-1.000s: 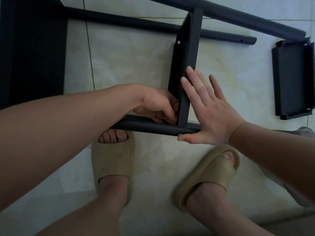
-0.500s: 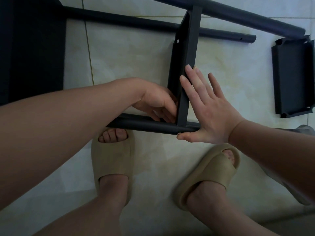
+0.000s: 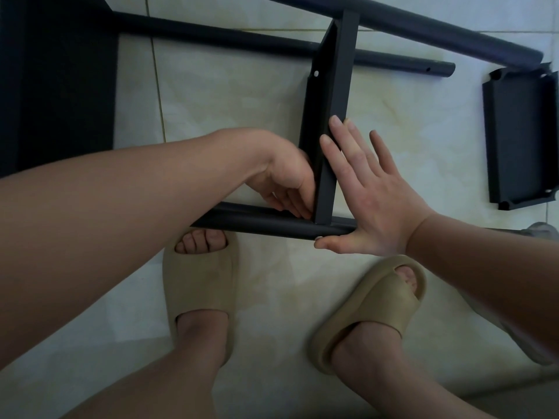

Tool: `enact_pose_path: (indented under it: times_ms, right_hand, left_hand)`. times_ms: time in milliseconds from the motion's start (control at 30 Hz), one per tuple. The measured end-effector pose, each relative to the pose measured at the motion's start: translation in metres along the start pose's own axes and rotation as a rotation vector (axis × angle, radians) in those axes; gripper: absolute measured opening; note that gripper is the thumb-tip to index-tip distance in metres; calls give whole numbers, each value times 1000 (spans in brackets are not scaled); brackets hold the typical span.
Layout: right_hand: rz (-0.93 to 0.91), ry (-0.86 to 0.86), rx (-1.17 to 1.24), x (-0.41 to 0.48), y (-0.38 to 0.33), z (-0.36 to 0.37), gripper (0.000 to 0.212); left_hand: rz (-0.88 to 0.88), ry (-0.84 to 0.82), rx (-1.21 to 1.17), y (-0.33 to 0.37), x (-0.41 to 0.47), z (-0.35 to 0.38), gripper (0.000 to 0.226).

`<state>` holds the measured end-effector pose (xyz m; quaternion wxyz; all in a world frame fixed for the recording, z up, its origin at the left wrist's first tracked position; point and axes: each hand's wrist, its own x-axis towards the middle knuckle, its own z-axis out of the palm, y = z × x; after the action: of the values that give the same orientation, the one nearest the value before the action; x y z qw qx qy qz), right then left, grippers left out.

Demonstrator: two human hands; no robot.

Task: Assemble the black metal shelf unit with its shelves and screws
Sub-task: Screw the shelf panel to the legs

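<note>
Shelf unit [image 3: 393,22] lay on its side on the tiled floor [image 3: 227,95], and the near corner joint had barely changed in the last second.
Left hand [image 3: 287,182] stayed curled into the corner where the on-edge shelf [image 3: 332,95] met the near tube [image 3: 257,222]; whatever it pinched was hidden. Right hand [image 3: 372,201] stayed flat on the shelf, thumb by a screw head [image 3: 318,238]. The joint was likely still loose. A spare shelf [image 3: 520,137] lay well apart, and the left forearm blocked the view.

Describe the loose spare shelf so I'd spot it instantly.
On the pale tiled floor, follow the long black poles to their right ends. Just below them, at the right edge, lies a black shelf tray. Unlike the shelf standing between the poles, it lies flat, untouched.
</note>
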<state>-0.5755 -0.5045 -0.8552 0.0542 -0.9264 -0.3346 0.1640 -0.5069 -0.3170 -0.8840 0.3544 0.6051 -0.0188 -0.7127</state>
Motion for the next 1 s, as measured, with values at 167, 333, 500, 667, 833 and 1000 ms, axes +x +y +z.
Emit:
enact_pose_path:
  times_ms: [167, 333, 500, 667, 833, 1000]
  right_hand:
    - [2, 0, -2, 0, 0, 0, 126]
    - [1, 1, -7, 0, 0, 1, 126]
    - [4, 4, -10, 0, 0, 0, 125]
    - [2, 8, -16, 0, -1, 0, 125]
    - [0, 14, -18, 0, -1, -1, 124]
    - [1, 7, -16, 0, 0, -1, 125]
  left_hand:
    - [7, 1, -27, -1, 0, 1, 18]
    - [25, -4, -47, -3, 2, 0, 32]
    - [65, 8, -61, -8, 6, 1, 37]
    - [97, -5, -97, -12, 6, 2, 34]
    - [28, -67, -7, -10, 1, -3, 22]
    - [26, -39, 79, -2, 2, -6, 20]
